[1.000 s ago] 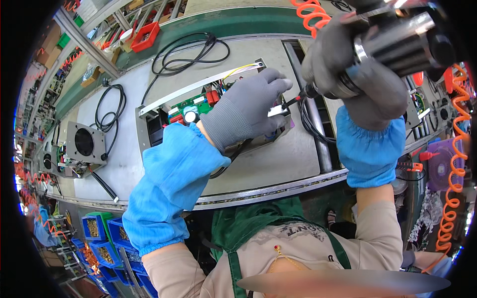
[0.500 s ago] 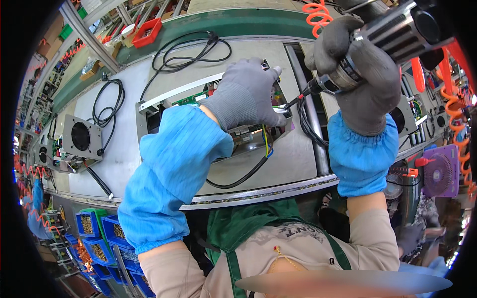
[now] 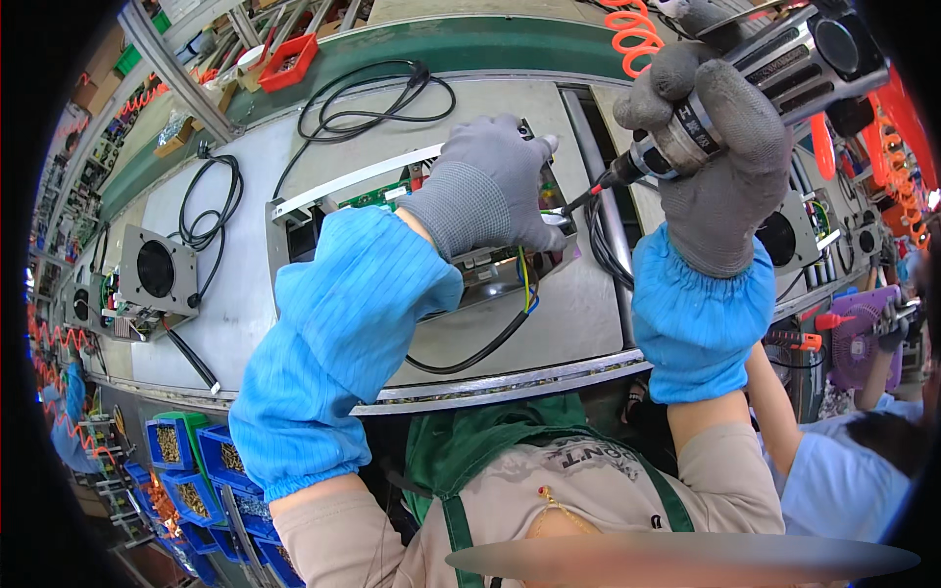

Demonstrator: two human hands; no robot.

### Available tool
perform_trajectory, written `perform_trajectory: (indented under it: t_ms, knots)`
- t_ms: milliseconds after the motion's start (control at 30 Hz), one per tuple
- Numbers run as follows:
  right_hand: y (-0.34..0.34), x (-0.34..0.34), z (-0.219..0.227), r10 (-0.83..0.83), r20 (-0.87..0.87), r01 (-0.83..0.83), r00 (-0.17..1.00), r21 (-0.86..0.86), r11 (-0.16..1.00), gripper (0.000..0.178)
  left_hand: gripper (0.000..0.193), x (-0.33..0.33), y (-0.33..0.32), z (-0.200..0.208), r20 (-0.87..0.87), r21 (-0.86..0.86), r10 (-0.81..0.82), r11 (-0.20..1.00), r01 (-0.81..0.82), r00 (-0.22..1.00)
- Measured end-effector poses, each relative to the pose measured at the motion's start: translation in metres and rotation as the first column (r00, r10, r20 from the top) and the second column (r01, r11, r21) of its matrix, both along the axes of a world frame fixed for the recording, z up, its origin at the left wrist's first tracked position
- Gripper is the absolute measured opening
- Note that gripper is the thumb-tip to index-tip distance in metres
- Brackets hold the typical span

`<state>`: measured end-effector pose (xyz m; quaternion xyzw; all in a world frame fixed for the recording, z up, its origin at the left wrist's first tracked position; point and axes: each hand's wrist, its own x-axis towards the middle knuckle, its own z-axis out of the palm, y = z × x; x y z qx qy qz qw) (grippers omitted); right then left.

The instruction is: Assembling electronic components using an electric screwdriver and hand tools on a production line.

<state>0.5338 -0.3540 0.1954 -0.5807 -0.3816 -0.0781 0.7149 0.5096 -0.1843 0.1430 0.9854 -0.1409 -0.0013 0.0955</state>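
Observation:
A long open metal case [image 3: 358, 180] with a green circuit board [image 3: 374, 195] inside lies on the bench before me. My left hand [image 3: 485, 186], in a grey glove, spans its right end, thumb on the near side and fingers on the far side. My right hand [image 3: 720, 162], gloved too, is wrapped round a silver-and-black power screwdriver [image 3: 799, 64]. Its bit points down and left to the case's right end, near my left thumb; the very tip's contact is hard to make out. Yellow-green and blue wires [image 3: 526, 277] run from the case into a black cable [image 3: 470, 365].
Coiled black cables [image 3: 214, 218] lie left and behind. A fan unit [image 3: 157, 272] sits at the left. Behind the bench is a red bin [image 3: 290, 65]; blue screw bins [image 3: 191, 498] stand lower left. Orange air hoses [image 3: 632, 44] hang nearby. A co-worker's sleeve [image 3: 838, 480] shows at lower right.
My right forearm has shifted slightly left, and the screwdriver has tilted a little, its bit staying at the case's end. My left hand holds its place. A co-worker has leaned in at right.

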Motion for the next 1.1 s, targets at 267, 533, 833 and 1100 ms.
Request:
perform_trajectory:
  t_ms: [267, 533, 833, 1100]
  knots:
    - [0.011, 0.009, -0.015, 0.088, 0.054, -0.099, 0.995, 0.252, 0.963, 0.025, 0.09, -0.002, 0.004, -0.016, 0.218, -0.006, -0.018, 1.0, 0.02, 0.976]
    - [0.006, -0.006, -0.01, -0.044, -0.045, 0.051, 0.998, 0.184, 0.982, 0.034, 0.096, 0.0, 0.0, 0.003, -0.037, -0.005, 0.012, 1.0, -0.012, 0.999]
    - [0.011, -0.003, -0.013, -0.127, 0.065, 0.113, 0.99, 0.187, 0.976, 0.032, 0.097, 0.001, 0.0, 0.002, -0.053, 0.01, 0.011, 1.0, -0.01, 0.999]
    - [0.017, -0.007, -0.009, -0.168, 0.053, 0.153, 0.984, 0.216, 0.964, 0.032, 0.094, 0.001, 0.003, -0.001, -0.028, -0.005, 0.001, 1.0, -0.001, 1.0]
